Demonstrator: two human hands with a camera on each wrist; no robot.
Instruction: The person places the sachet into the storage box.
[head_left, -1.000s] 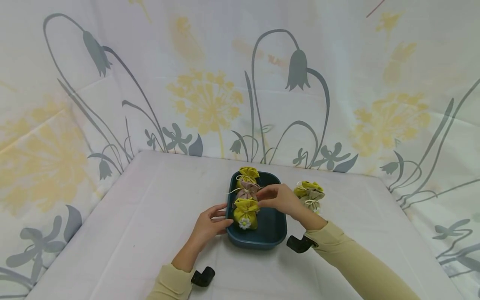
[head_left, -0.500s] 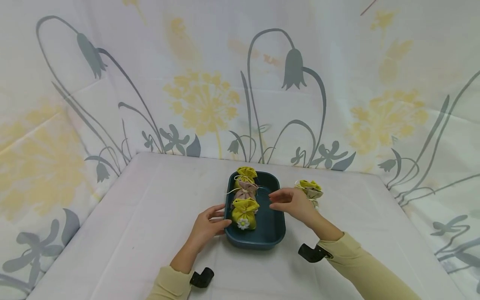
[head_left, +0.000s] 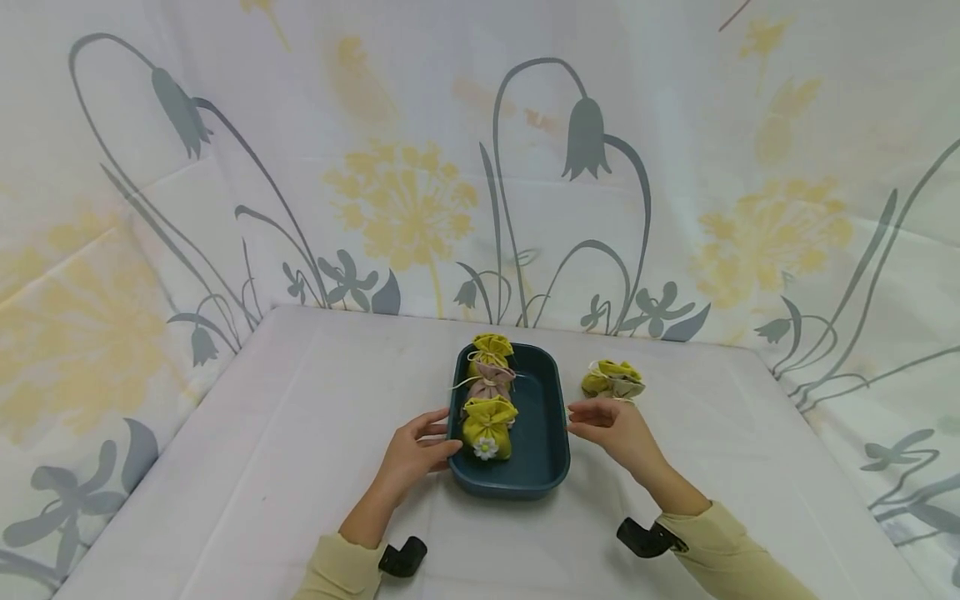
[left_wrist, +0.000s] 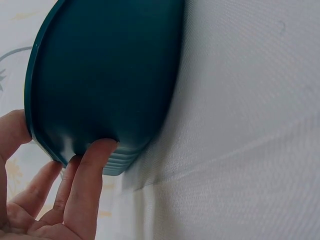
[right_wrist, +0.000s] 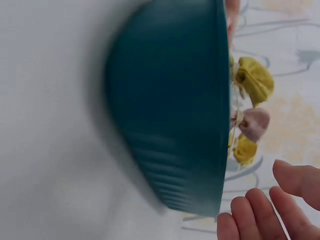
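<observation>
A dark blue-green plastic tub stands on the table. Along its left side is a row of drawstring pouches: a yellow-green one at the back, a mauve one in the middle, and a yellow-green one with a white flower in front. My left hand rests on the tub's left side, thumb at the rim and straight fingertips against the outer wall. Beside the right rim is my right hand, fingers relaxed, holding nothing.
Outside the tub, beyond my right hand, lie a yellow-green pouch and a beige pouch, the latter partly hidden by the hand. A white cloth covers the table, and a flower-printed curtain hangs behind it.
My right hand has left the pouches in the tub and moved right, over the rim, to outside the tub. My left hand has stayed at the tub's left side.
</observation>
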